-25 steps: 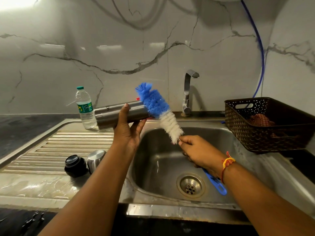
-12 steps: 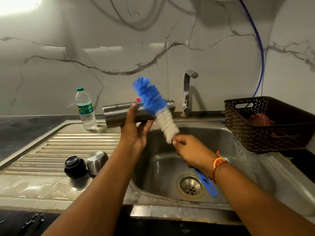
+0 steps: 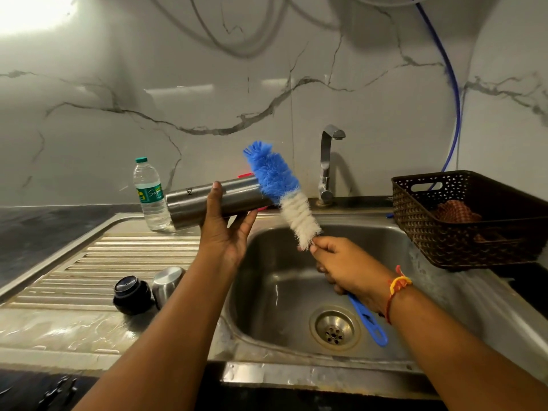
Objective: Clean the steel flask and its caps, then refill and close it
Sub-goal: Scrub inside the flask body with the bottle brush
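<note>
Bare forearms (no sleeves); red-yellow thread bracelet (image 3: 398,286) circles right wrist.

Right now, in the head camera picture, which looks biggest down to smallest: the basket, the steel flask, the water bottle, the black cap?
1. Basket, clearly largest.
2. Steel flask.
3. Water bottle; it stands farther back, so its place below the flask is unsure.
4. Black cap, smallest.

The clear plastic water bottle with a green cap (image 3: 151,194) has a green and white label. On it are cursive letters that look like "Sign", and the rest is too small to read. The shiny steel flask (image 3: 213,200) has small dark letters printed on its side, just by the thumb. They look like "NO", but the rest cannot be read.
</note>
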Available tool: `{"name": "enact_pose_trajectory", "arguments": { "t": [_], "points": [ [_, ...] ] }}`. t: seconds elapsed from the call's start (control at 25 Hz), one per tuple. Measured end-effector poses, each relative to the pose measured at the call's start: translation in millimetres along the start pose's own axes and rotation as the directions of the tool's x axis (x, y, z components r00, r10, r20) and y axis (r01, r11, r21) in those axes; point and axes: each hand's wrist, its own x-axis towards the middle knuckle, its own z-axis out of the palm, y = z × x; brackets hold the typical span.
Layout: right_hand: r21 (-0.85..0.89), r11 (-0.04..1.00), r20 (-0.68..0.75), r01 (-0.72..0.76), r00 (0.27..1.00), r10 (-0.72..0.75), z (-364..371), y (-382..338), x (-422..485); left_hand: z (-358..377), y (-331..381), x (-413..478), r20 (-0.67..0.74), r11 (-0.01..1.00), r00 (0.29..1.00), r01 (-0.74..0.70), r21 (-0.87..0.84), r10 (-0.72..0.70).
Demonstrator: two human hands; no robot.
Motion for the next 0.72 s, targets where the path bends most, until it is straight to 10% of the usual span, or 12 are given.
{"name": "enact_pose_trajectory", "arguments": {
  "t": [0.24, 0.72],
  "points": [
    [-0.138, 0.988, -0.133, 0.066, 0.988, -0.084, 11.1, -7.4, 0.8, 3.0, -21.8, -9.4, 0.040, 0.980, 0.999, -0.004, 0.197, -0.004],
    [-0.054, 0.998, 0.094, -0.032, 0.995, 0.037, 15.4, -7.5, -6.4, 3.8, -14.3, -7.0, 0.066, 0.985, 0.997, -0.038, 0.167, 0.027]
  ]
}}
